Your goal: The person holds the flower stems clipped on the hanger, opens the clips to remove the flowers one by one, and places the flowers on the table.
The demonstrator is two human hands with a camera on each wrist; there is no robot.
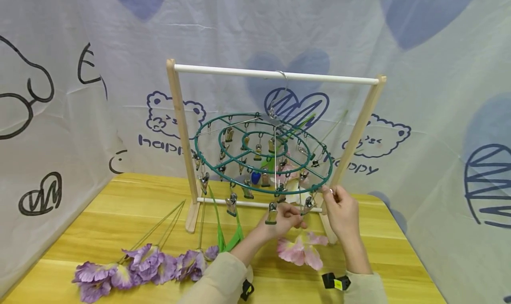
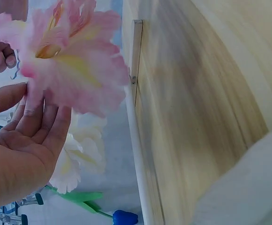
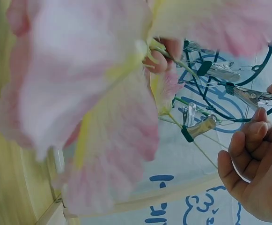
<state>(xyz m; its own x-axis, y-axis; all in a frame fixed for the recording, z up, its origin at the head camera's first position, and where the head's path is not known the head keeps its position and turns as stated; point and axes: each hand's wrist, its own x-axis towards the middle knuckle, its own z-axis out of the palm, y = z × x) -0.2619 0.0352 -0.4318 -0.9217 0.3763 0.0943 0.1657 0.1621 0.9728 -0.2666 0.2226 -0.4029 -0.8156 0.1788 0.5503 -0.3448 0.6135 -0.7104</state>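
A pink iris-like artificial flower (image 1: 301, 250) hangs head-down below the rack's right side. My left hand (image 1: 285, 219) pinches it just behind the bloom, fingers close under the petals in the left wrist view. My right hand (image 1: 342, 211) is at the right front edge of the green ring hanger (image 1: 261, 191). In the right wrist view, its thumb and forefinger pinch the handle end of a metal clip (image 3: 248, 95). Beside that clip, another clip (image 3: 201, 129) hangs near a thin green stem. A white flower (image 2: 82, 152) and a blue tulip (image 2: 125, 217) hang beyond.
The ring hanger hangs by a hook from the white bar (image 1: 239, 72) of a wooden stand (image 1: 181, 117). Several metal clips dangle from its rings. Purple flowers (image 1: 147, 264) with long stems and green leaves (image 1: 235, 237) lie on the wooden table (image 1: 131, 197) at left.
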